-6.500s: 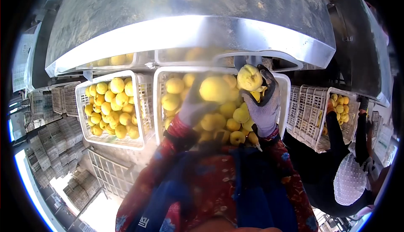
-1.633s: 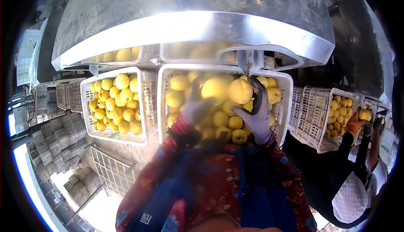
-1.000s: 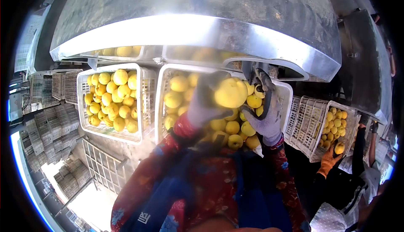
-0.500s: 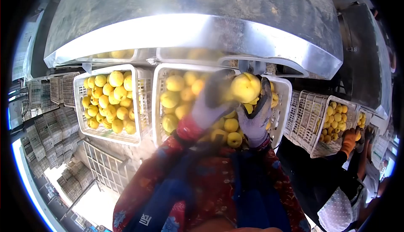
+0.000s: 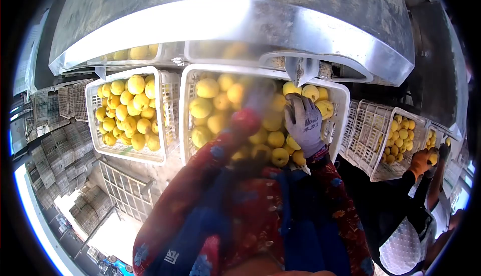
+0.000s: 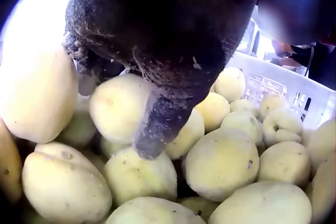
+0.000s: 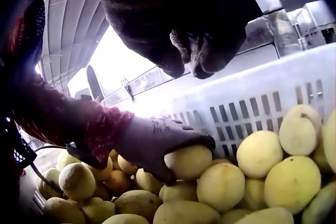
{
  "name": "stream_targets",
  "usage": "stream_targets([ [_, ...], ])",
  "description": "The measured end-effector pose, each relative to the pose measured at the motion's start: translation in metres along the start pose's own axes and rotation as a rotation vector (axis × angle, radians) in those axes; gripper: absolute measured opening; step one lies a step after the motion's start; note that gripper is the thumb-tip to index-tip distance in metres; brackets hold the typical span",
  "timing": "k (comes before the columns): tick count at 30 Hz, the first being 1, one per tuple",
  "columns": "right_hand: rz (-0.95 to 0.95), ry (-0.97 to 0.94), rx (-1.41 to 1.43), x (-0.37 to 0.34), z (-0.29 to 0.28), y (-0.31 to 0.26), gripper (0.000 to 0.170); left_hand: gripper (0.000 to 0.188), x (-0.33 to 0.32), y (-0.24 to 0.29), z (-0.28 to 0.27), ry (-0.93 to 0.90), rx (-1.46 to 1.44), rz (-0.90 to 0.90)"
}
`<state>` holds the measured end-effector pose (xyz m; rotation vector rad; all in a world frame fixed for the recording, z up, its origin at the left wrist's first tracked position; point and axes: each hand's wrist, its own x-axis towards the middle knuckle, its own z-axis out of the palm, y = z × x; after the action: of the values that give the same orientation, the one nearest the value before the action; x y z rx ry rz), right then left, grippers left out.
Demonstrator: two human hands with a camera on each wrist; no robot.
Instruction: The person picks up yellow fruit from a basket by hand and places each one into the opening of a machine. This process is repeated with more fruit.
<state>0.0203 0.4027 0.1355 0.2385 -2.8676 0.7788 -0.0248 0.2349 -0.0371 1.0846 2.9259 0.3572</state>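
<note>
A white plastic crate full of yellow peaches stands in front of me. My gloved left hand reaches low into its middle, blurred in the head view. In the right wrist view, thumb and fingers of that hand grip a peach among the others. The left wrist view shows the dark, dirty fingers coming down beside a peach. Over the crate's right half is my gloved right hand, back up and fingers loosely bent. No peach shows between its fingertips in the right wrist view.
A broad metal machine edge runs along the far side, with a metal bracket above the crate. Another peach crate sits to the left. At right, a person in an orange glove works by more crates.
The peach held up in my right hand half a second ago has left it, and that hand has turned back up. My left hand has moved down among the peaches. The head view has shifted slightly.
</note>
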Motion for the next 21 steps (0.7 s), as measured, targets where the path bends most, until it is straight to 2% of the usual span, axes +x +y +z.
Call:
stream_targets([
  [2, 0.089, -0.189, -0.010, -0.025, 0.049, 0.022, 0.030, 0.062, 0.020, 0.001, -0.033, -0.307, -0.010, -0.084],
  [3, 0.058, -0.325, -0.072, -0.030, 0.067, 0.033, 0.030, 0.063, 0.030, 0.003, -0.058, -0.463, -0.009, -0.121],
  [5, -0.009, -0.594, -0.195, -0.020, 0.093, 0.053, 0.030, 0.067, 0.030, 0.002, -0.111, -0.388, -0.166, -0.184],
  [6, 0.003, -0.605, -0.226, -0.011, 0.096, 0.055, 0.031, 0.069, 0.026, 0.000, -0.135, -0.352, -0.242, -0.214],
  [8, 0.019, -0.633, -0.290, 0.005, 0.096, 0.053, 0.032, 0.076, 0.018, -0.003, -0.172, -0.257, -0.495, -0.412],
  [9, 0.002, -0.613, -0.285, 0.001, 0.098, 0.055, 0.034, 0.079, 0.007, -0.003, -0.185, -0.206, -0.629, -0.519],
  [10, -0.019, -0.588, -0.286, -0.001, 0.100, 0.062, 0.035, 0.079, -0.006, -0.008, -0.195, -0.101, -0.834, -0.558],
  [11, -0.040, -0.559, -0.289, 0.002, 0.101, 0.065, 0.037, 0.079, -0.022, -0.018, -0.193, -0.076, -0.968, -0.608],
  [12, 0.149, -0.689, -0.106, 0.011, 0.070, 0.046, 0.067, 0.080, -0.041, -0.029, -0.182, -0.053, -1.105, -0.658],
  [15, 0.347, -0.335, 0.786, -0.012, 0.022, 0.026, 0.075, 0.082, -0.065, -0.020, -0.182, -0.012, -1.427, -0.709],
  [18, 0.442, -0.114, 1.318, -0.030, 0.000, -0.008, 0.086, 0.085, -0.060, 0.002, -0.202, -0.044, -1.489, -0.632],
  [19, 0.392, -0.086, 1.330, -0.031, -0.008, -0.016, 0.088, 0.087, -0.055, 0.010, -0.209, -0.034, -1.508, -0.541],
  [21, 0.293, -0.030, 1.351, -0.032, -0.020, -0.029, 0.091, 0.090, -0.051, 0.019, -0.213, -0.049, -1.582, -0.520],
])
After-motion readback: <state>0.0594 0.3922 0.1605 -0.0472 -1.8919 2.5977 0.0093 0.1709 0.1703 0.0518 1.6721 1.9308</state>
